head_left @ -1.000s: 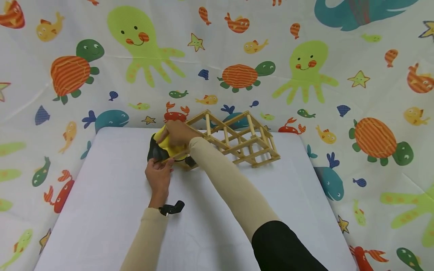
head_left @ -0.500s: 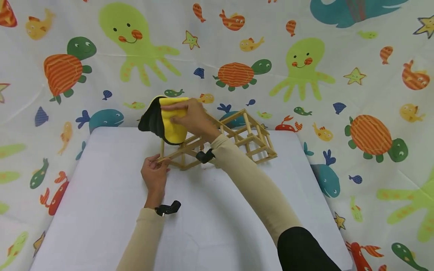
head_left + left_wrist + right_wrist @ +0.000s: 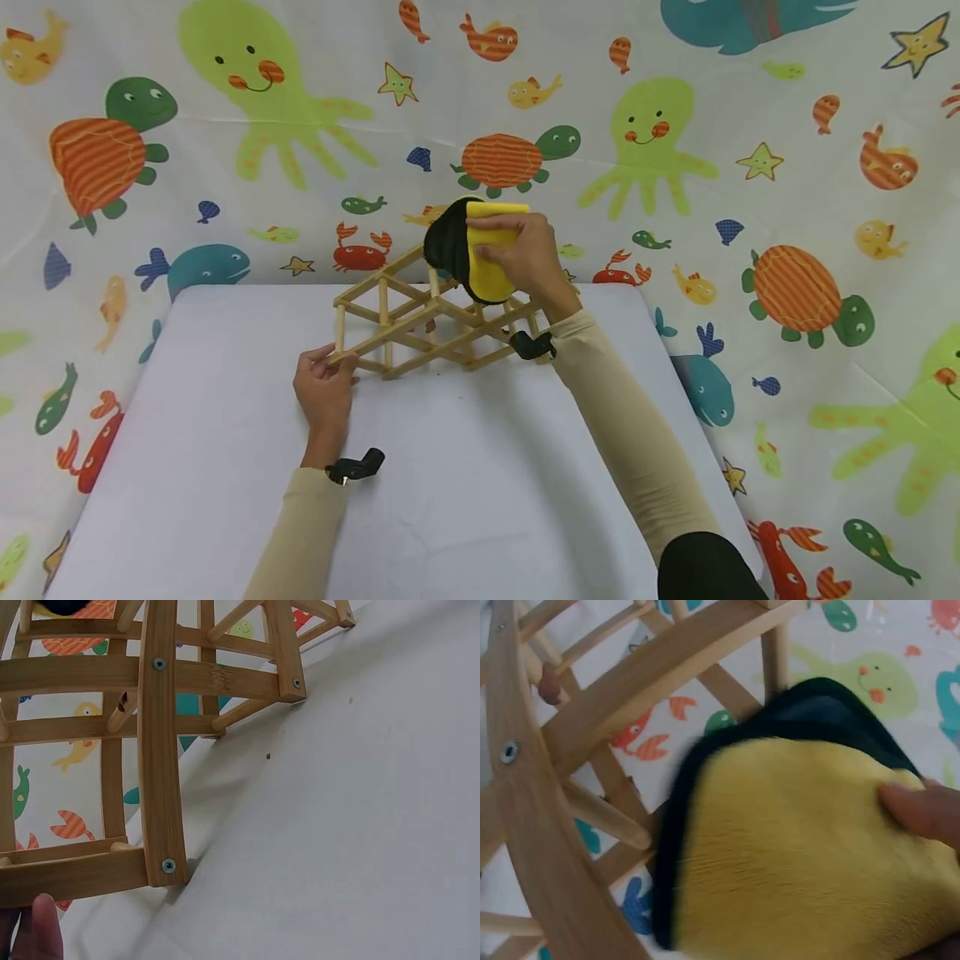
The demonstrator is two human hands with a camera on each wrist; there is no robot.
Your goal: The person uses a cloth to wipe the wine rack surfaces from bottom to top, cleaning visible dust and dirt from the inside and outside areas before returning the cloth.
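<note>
A wooden lattice rack of crossed slats and round dowels stands on the white-covered table. My left hand pinches the rack's near left end between thumb and fingers; in the left wrist view a fingertip presses the lower slat. Held up by my right hand is a folded cloth, yellow on one side and dark on the other. It overlaps the upper middle of the rack in the head view. The right wrist view shows my thumb on the cloth's yellow face, beside the slats.
Behind the table hangs a white curtain printed with sea animals. The white tabletop stretches in front of the rack. A small dark speck lies on it. Small cameras are strapped to both wrists.
My right hand has lifted the cloth off the rack's left end and carried it up and to the right, above the rack's middle. My left hand keeps its hold on the left end.
</note>
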